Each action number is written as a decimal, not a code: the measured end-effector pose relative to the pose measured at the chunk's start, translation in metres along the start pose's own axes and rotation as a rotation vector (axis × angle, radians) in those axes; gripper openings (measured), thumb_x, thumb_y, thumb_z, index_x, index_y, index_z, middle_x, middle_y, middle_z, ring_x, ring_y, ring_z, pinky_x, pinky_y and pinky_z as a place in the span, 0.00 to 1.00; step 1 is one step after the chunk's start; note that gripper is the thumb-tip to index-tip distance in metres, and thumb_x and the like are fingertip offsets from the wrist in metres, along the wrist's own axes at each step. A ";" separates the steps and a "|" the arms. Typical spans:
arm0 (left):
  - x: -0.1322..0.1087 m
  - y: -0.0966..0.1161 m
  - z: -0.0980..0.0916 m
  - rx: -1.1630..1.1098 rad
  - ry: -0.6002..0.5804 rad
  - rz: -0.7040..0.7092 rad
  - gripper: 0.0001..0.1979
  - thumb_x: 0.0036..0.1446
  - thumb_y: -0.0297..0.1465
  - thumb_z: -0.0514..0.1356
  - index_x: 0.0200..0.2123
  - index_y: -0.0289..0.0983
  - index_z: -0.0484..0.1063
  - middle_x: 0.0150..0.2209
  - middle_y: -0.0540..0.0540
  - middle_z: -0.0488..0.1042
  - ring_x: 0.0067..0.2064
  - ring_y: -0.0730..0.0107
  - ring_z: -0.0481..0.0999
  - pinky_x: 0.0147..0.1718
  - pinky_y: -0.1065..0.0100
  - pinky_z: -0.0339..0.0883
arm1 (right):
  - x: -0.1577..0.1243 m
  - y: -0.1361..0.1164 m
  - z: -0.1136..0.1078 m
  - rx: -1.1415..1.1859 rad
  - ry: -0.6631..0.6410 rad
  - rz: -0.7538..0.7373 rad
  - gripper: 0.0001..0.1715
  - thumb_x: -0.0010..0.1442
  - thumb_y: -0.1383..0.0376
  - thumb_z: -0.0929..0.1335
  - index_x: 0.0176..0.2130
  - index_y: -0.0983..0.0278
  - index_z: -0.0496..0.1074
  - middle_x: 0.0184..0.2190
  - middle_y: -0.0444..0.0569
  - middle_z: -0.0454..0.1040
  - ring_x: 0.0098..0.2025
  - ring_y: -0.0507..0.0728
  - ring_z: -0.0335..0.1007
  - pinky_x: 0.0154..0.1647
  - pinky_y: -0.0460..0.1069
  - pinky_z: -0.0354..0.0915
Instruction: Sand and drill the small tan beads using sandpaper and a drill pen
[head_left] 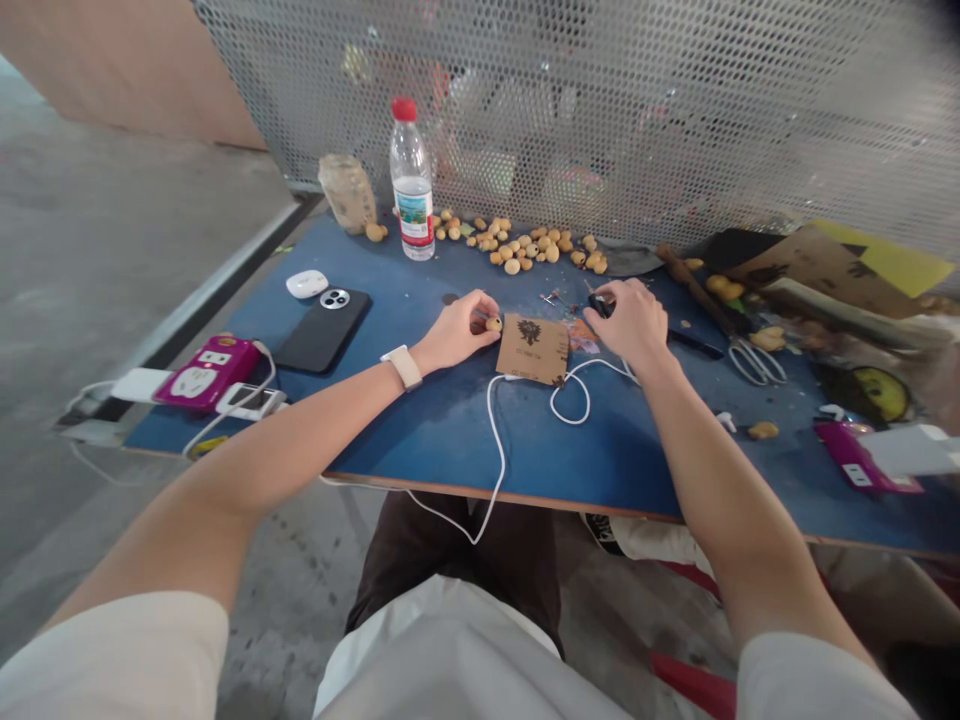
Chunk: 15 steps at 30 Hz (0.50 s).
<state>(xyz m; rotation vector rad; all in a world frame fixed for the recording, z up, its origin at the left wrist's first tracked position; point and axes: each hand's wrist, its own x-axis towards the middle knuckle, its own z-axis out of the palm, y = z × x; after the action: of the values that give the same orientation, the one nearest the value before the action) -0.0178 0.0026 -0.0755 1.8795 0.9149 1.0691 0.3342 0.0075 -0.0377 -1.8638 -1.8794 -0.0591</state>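
My left hand (466,328) is closed, with a small tan gourd (493,324) pinched between thumb and fingers. A dark spot shows on the gourd. Just right of it lies a brown square of sandpaper (532,348), its back printed with a black eagle. My right hand (631,318) curls over a small black object (598,305) beyond the sandpaper's right edge; the palm hides most of it, so its kind is unclear. Small metal bits (553,299) are scattered between the hands. More small gourds (525,245) lie heaped along the back of the table.
A water bottle (412,200) stands at the back beside a jar (348,195). A phone (324,332), mouse (307,284) and purple power strip (208,373) lie left. A white cable (501,450) crosses the front edge. Scissors (756,361) lie right; a perforated screen (600,120) rises behind.
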 end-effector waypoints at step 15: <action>-0.004 0.011 0.000 0.120 -0.032 0.026 0.11 0.69 0.27 0.71 0.51 0.41 0.75 0.53 0.41 0.89 0.49 0.63 0.89 0.59 0.55 0.87 | 0.006 -0.003 0.010 0.176 0.026 -0.158 0.27 0.69 0.61 0.70 0.64 0.62 0.81 0.62 0.68 0.87 0.66 0.75 0.85 0.75 0.70 0.77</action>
<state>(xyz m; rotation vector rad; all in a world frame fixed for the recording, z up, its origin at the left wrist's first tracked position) -0.0167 -0.0056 -0.0676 2.0058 0.9577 1.0166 0.3287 0.0167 -0.0434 -1.5897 -1.9440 0.0280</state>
